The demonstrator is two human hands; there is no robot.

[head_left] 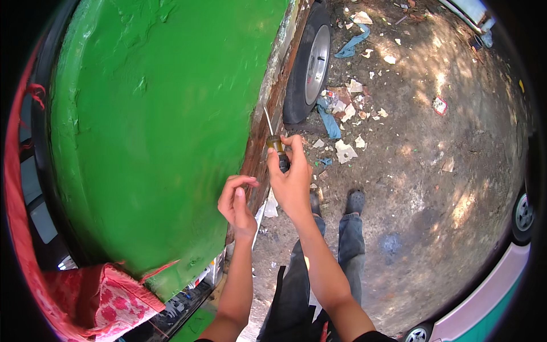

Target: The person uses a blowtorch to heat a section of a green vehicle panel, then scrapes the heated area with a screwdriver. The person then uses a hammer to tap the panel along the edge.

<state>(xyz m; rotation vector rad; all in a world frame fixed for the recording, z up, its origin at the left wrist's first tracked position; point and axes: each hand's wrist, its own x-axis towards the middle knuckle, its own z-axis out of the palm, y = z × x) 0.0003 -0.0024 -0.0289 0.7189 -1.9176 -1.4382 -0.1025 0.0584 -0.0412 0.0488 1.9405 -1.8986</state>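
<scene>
My right hand (290, 176) is closed round the amber and black handle of a screwdriver (274, 142). Its thin metal shaft points up and to the left, close to the rusty brown edge (265, 137) of a large green-painted panel (159, 125). Whether the tip touches that edge, I cannot tell. Lower and to the left, my left hand (238, 204) hovers by the same edge with its fingers bent and its thumb apart, nothing visible in it.
Beyond the edge stands a wheel (313, 65) with a black tyre. Pale flakes (345, 151) and blue cloth scraps (329, 118) litter the dirt floor. Red patterned fabric (122, 302) lies at lower left. A pink and green vehicle (478, 299) is at lower right.
</scene>
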